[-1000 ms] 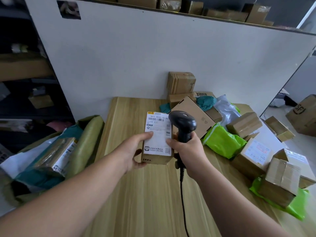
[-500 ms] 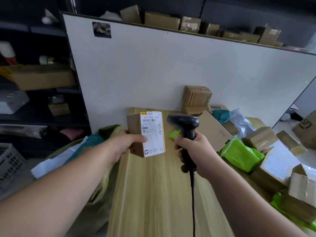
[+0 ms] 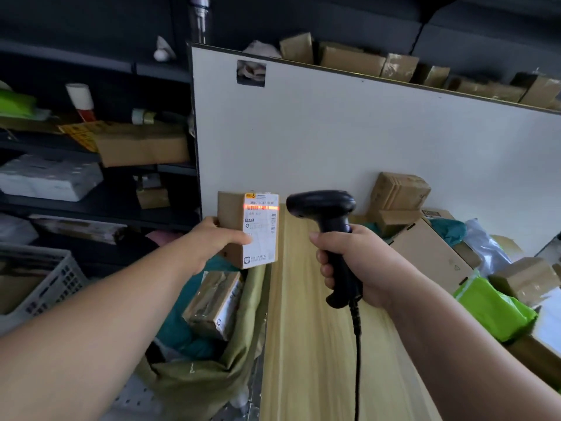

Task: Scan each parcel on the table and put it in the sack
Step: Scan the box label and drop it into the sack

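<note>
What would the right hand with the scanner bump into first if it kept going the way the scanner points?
Probably the small parcel in the left hand: the scanner in the right hand aims left at its label, where the red line glows. Depth is hard to judge.

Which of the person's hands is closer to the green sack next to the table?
Left. The left hand holds a parcel above the sack; the right hand grips the scanner over the table, beside it.
</note>
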`<state>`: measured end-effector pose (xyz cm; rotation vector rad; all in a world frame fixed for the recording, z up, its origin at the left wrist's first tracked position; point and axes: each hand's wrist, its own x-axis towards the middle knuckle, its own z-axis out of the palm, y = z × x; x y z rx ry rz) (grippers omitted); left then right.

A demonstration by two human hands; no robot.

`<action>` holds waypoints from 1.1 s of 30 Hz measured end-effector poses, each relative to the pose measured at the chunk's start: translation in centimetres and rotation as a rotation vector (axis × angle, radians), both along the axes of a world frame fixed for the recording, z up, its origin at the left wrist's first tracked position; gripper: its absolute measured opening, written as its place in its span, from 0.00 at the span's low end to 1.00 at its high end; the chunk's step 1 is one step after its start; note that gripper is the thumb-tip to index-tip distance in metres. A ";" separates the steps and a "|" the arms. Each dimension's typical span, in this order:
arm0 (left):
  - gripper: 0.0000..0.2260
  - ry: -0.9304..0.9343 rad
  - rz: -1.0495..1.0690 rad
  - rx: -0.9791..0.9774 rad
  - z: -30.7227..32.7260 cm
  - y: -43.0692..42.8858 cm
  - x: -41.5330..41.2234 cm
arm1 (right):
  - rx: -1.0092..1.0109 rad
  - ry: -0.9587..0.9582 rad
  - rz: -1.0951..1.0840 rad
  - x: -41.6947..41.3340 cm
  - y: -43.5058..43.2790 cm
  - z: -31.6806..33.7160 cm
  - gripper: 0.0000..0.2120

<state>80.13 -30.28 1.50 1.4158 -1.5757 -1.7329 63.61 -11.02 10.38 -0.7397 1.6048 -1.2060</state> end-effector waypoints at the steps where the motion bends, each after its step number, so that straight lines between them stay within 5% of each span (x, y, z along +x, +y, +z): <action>1: 0.28 0.004 0.009 0.003 -0.1 -0.3 0.5 | 0.004 0.006 0.006 0.5 -0.4 0.1 0.08; 17: 0.32 0.023 0.009 0.097 -1.7 -3.6 4.0 | 0.045 0.078 0.068 4.6 -4.7 0.4 0.09; 33: 0.25 -0.049 0.039 0.125 -4.3 -4.7 5.1 | 0.060 0.045 0.069 4.4 -6.1 -1.2 0.10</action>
